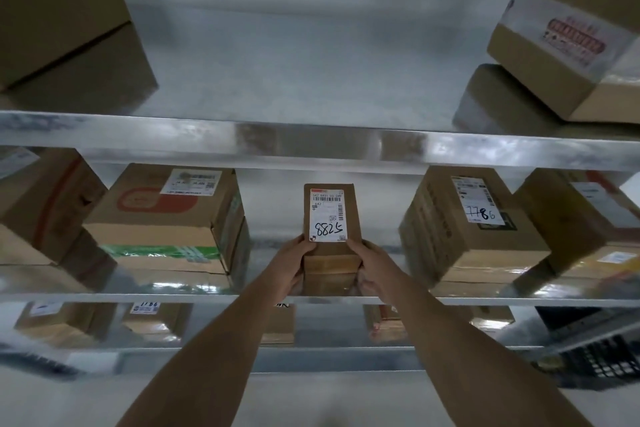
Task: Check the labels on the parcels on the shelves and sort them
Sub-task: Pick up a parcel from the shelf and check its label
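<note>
A small narrow cardboard parcel point(330, 218) stands on the middle metal shelf point(259, 296), its white label with handwritten "8825" facing up at me. My left hand point(289, 262) grips its near left edge and my right hand point(372, 265) grips its near right edge, thumbs at the label's lower corners. To the right sits a larger parcel point(467, 229) with a label marked "7786". To the left sits a parcel point(166, 218) with a red logo and green tape.
The top shelf point(311, 142) carries a big box point(59, 10) at the left and a tilted taped box point(571, 38) at the right. More parcels line the lower shelf point(152, 321). A dark crate point(595, 354) sits low right.
</note>
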